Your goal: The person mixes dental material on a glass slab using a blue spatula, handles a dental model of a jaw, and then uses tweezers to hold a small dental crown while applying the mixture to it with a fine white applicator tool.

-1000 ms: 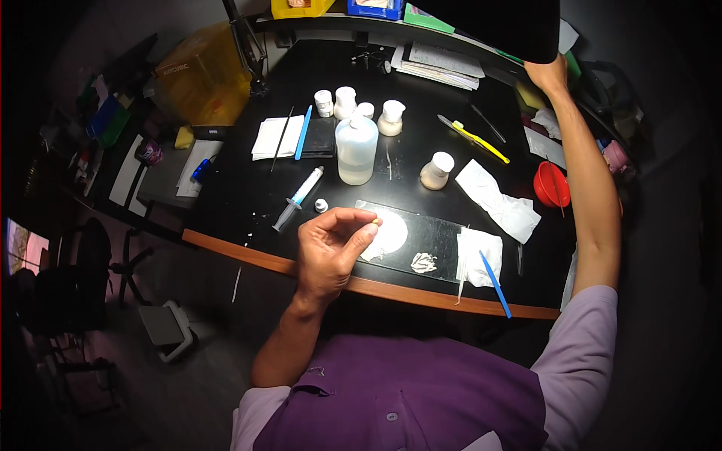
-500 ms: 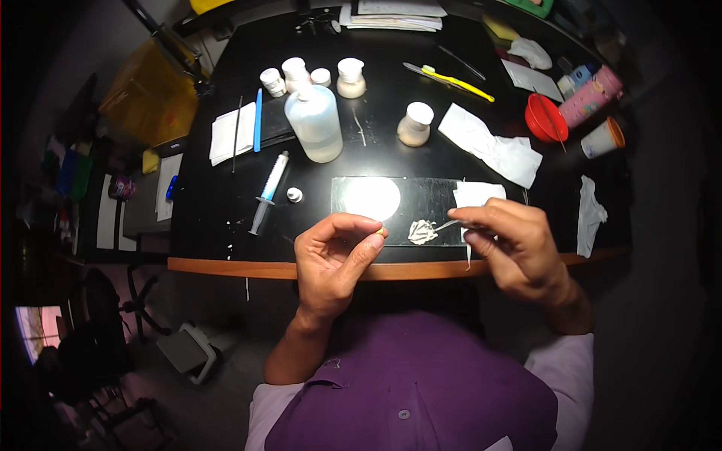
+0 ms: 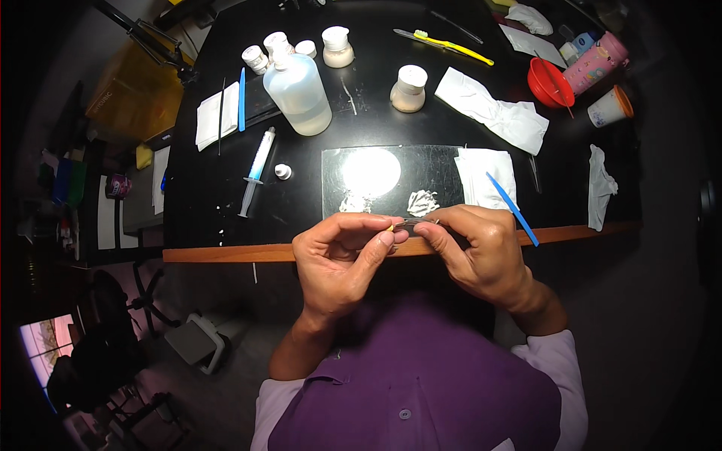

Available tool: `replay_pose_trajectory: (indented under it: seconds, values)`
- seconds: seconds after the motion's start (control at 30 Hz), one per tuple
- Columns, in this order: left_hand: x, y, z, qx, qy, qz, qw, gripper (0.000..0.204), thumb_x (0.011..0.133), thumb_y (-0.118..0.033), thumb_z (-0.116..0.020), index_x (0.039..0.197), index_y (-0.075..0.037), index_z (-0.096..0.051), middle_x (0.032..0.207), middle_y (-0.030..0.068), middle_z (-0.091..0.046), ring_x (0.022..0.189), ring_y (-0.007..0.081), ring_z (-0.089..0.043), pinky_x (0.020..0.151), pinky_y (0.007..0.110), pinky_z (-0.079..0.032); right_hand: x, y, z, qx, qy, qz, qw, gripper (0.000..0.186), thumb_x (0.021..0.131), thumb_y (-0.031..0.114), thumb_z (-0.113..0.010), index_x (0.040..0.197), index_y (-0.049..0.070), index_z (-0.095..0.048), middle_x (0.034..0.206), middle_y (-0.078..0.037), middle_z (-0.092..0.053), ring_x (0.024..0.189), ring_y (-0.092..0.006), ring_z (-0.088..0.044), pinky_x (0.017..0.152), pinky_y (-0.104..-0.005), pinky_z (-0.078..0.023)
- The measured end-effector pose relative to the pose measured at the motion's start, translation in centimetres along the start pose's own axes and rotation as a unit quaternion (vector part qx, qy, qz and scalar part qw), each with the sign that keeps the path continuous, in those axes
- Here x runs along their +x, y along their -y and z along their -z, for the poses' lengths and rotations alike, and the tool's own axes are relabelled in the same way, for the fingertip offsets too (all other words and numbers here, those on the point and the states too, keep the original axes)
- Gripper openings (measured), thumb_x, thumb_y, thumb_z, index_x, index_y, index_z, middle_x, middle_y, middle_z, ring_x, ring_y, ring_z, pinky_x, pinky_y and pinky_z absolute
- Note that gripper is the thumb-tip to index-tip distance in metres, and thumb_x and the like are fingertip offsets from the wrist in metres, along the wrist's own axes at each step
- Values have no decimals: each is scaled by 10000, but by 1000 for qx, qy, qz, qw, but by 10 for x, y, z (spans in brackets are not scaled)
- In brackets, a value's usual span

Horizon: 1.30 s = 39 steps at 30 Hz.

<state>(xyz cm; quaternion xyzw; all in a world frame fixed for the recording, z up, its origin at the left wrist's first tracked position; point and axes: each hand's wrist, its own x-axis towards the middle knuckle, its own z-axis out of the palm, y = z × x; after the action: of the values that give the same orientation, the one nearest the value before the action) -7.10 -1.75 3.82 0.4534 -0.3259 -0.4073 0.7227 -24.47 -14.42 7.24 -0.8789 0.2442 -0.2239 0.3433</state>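
You've just brought your right hand (image 3: pixel 485 252) in from beyond the pale paste (image 3: pixel 423 202) to meet your left hand (image 3: pixel 338 259), so the work now seems to be at the small piece (image 3: pixel 391 228) rather than over the glass plate (image 3: pixel 444 169). Your left finger and thumb are pinched on that piece, and your right ones grip a thin tool (image 3: pixel 411 222) beside it. The piece looks tiny and yellowish—mostly covered by your fingertips, its shape too hidden to tell.

Dim floor (image 3: pixel 248 406), black table (image 3: pixel 368 131) — in shadow, probably a chair (image 3: pixel 105 319).
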Motion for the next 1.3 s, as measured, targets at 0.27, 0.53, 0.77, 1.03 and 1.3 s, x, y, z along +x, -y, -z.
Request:
replay_pose_trajectory:
  seconds: [0.27,0.53,0.77,1.03,1.3]
  values:
    - [-1,0,2,28,-13,14,999,119,965,107,-729,1084,102,-739,1013,199,-799,976,218,-802,882,307,-662,0,-2,-3,-17,-35,57,998,169,942,82,-824,1051,-44,-791,693,-108,-679,527,-177,-613,493,-328,-442]
    - [-1,0,1,36,-14,22,999,122,957,110,-736,1079,102,-742,987,181,-800,951,208,-802,864,302,-665,-3,-1,-2,-11,-38,70,997,220,937,37,-775,1120,-85,-770,673,-103,-641,499,-154,-582,468,-318,-422]
    - [-2,-2,1,52,-15,18,998,119,957,118,-728,1075,102,-742,984,179,-798,948,207,-802,860,301,-665,-4,3,0,-30,-24,56,998,277,930,36,-749,1173,-97,-759,650,-103,-623,484,-169,-569,464,-333,-425]
    - [-2,-3,2,46,-19,28,998,119,961,116,-722,1078,107,-742,979,180,-797,947,212,-803,868,306,-665,-5,7,-1,-35,-18,55,998,366,917,87,-764,1219,-117,-727,686,-136,-664,518,-252,-654,487,-378,-506]
    - [-3,-5,4,38,-20,26,999,124,962,122,-712,1082,109,-741,979,181,-796,944,218,-804,877,308,-662,-6,10,-3,-16,-10,41,999,482,939,86,-761,1358,-128,-658,721,-160,-703,548,-268,-688,518,-390,-532]
